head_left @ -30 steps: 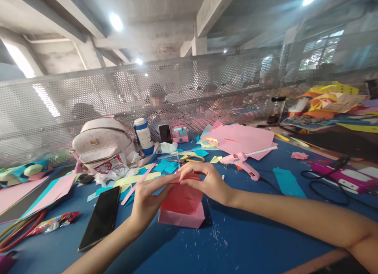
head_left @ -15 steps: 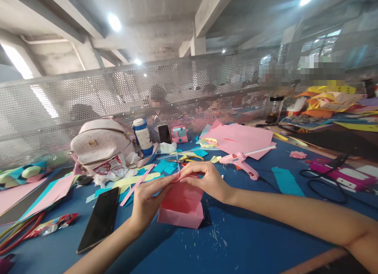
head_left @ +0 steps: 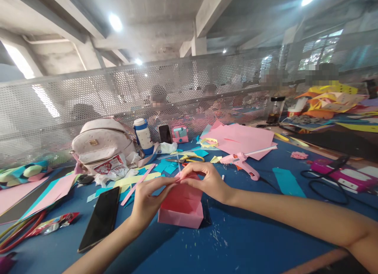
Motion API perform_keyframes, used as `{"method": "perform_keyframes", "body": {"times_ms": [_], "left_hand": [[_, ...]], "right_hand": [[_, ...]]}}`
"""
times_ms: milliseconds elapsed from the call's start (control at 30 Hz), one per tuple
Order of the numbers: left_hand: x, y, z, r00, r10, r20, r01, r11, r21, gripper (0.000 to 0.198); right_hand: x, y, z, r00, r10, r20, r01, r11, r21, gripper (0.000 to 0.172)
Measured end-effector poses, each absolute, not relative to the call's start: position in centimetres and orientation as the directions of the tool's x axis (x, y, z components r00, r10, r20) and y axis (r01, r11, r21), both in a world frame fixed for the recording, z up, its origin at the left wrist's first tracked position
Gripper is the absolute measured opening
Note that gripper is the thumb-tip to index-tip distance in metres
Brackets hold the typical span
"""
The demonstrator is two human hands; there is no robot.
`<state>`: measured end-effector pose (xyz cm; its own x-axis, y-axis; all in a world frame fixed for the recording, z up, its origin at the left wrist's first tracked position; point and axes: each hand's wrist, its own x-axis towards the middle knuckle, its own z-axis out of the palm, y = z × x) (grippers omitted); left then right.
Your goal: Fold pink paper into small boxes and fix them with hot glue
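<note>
A pink paper box (head_left: 181, 218) rests on the blue table, its near wall upright and a taller flap rising at its far side. My left hand (head_left: 150, 195) pinches the top edge of that flap from the left, thumb below and fingers above. My right hand (head_left: 209, 181) pinches the same edge from the right, with its fingertips meeting those of my left hand. The fingers partly hide the edge of the flap. Just beyond my hands lie yellow-handled scissors (head_left: 193, 159). A pink glue gun (head_left: 242, 165) lies to the right of them.
To the left are a black phone (head_left: 100, 219), a pale backpack (head_left: 102, 142) and a bottle (head_left: 143, 137). Pink sheets (head_left: 242, 138) lie at the back. A magenta power strip (head_left: 342, 175) with black cable is at right. Perforated metal screen (head_left: 124, 88) behind.
The fingers of my left hand have shifted slightly at the flap's edge, with a wider gap between thumb and forefinger. The box has hardly moved.
</note>
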<state>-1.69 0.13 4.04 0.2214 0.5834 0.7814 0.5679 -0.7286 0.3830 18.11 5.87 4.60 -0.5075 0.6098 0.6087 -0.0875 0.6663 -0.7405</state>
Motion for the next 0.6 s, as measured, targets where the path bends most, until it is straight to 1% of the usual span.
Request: {"method": "perform_keyframes", "body": {"times_ms": [133,233,333,400,433,500,567,600], "left_hand": [[-1.6,0.0,4.2,0.182,0.615,0.767,0.569,-0.702,0.428,0.008],[-1.6,-0.1,4.3,0.175,0.625,0.761,0.570,-0.694,0.439,0.006],[-1.5,-0.2,4.3,0.182,0.636,0.750,0.567,-0.691,0.449,0.007],[-1.4,-0.4,4.3,0.169,0.658,0.734,0.549,-0.681,0.484,0.008],[-1.3,-0.5,4.3,0.151,0.680,0.717,0.530,-0.668,0.522,0.008],[-1.1,-0.6,4.2,0.094,0.752,0.653,0.453,-0.616,0.644,0.003],[-0.8,-0.6,4.1,0.059,0.838,0.543,0.337,-0.529,0.779,0.009],[-0.7,-0.6,4.1,0.060,0.871,0.488,0.284,-0.484,0.828,0.011]], "right_hand": [[18.2,5.6,5.0,-0.511,0.614,0.601,-0.049,0.677,-0.734,0.010],[18.2,5.3,5.2,-0.508,0.616,0.602,-0.032,0.685,-0.728,0.005],[18.1,5.0,5.4,-0.531,0.578,0.620,-0.062,0.703,-0.708,0.004],[18.1,4.8,5.6,-0.538,0.562,0.629,-0.074,0.712,-0.699,0.004],[18.1,4.7,5.7,-0.533,0.565,0.630,-0.069,0.713,-0.698,0.005],[18.1,4.5,5.9,-0.511,0.587,0.628,-0.047,0.710,-0.702,0.007],[18.1,4.3,6.1,-0.500,0.603,0.621,-0.025,0.707,-0.706,0.009],[18.1,4.2,6.1,-0.499,0.607,0.618,-0.016,0.707,-0.707,0.010]]}}
